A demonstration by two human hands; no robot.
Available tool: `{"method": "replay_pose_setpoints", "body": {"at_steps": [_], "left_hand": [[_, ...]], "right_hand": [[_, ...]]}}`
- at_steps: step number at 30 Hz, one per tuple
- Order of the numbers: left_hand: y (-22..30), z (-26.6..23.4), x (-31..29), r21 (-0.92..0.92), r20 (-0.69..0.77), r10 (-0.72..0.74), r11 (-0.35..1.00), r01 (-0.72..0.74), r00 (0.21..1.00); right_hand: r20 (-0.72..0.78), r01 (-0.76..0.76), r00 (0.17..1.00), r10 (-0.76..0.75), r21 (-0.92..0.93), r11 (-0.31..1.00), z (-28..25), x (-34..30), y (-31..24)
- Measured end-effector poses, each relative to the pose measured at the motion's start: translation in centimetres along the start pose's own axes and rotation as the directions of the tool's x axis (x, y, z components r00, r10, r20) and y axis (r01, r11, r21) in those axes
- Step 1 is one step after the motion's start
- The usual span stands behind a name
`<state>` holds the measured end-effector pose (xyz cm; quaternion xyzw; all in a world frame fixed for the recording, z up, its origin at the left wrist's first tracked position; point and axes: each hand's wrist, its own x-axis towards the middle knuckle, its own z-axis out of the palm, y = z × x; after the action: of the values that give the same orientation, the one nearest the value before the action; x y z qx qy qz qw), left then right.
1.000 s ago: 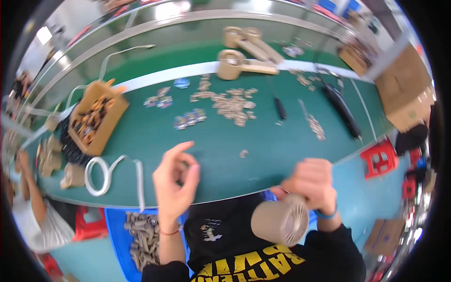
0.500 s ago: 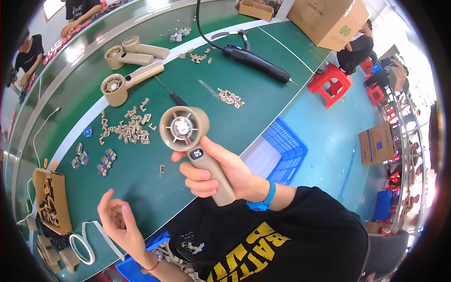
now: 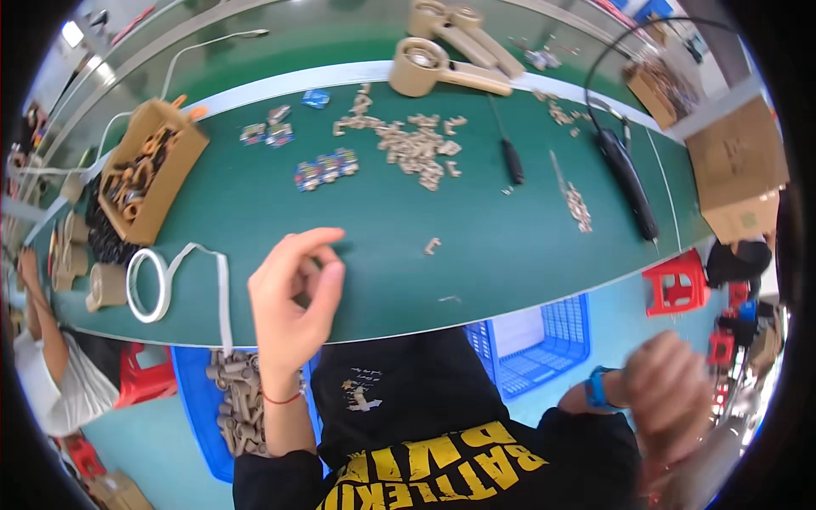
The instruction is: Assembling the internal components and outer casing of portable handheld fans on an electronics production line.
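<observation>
My left hand (image 3: 296, 297) hovers over the near edge of the green table, fingers loosely bent, thumb apart, with nothing in it. Off to the right, beyond the table edge, my right hand (image 3: 667, 391) is smeared by motion; whether it holds anything is hidden. A small beige clip (image 3: 433, 246) lies near my left hand. Further back are a pile of beige clips (image 3: 416, 149) and several small circuit boards (image 3: 326, 169). At the back lie beige handheld fans (image 3: 418, 68). A black-handled screwdriver (image 3: 512, 161) lies right of the pile.
A black electric screwdriver (image 3: 627, 183) with a cable lies at the right, near a cardboard box (image 3: 738, 170). A tape roll (image 3: 148, 286) and a parts carton (image 3: 174, 174) sit left. Below the table stand a blue basket (image 3: 544, 365) and a blue bin (image 3: 194, 399) of beige parts.
My right hand, which held a beige handheld fan over the table, has swung right past the table edge; the fan no longer shows. The view has turned left. My left hand's fingers remain bent.
</observation>
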<state>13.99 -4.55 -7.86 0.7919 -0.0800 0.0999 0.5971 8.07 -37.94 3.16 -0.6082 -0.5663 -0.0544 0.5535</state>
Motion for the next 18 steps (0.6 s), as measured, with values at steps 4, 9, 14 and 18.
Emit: {"method": "replay_pose_setpoints", "body": {"at_steps": [4,9,14,18], "left_hand": [[0.0,-0.4,-0.2,0.011,0.003,0.026,1.0,-0.027,1.0],[0.2,-0.3,0.1,0.052,0.047,0.064,0.996,-0.066,0.997],[0.2,-0.8,0.0,0.036,0.04,0.063,0.997,-0.065,0.997],[0.4,-0.7,0.2,0.036,0.045,0.106,0.994,-0.107,0.993]], "right_hand": [[0.047,-0.207,0.975,0.217,-0.163,0.965,-1.5,-2.1,-2.0],[-0.306,-0.122,0.943,0.132,0.05,0.991,-0.1,-2.0,-0.9],[-0.782,0.34,0.624,-0.006,0.264,0.902,-0.5,-0.5,0.3],[-0.064,-0.132,0.99,0.122,-0.194,0.972,3.4,-1.5,6.0]]}}
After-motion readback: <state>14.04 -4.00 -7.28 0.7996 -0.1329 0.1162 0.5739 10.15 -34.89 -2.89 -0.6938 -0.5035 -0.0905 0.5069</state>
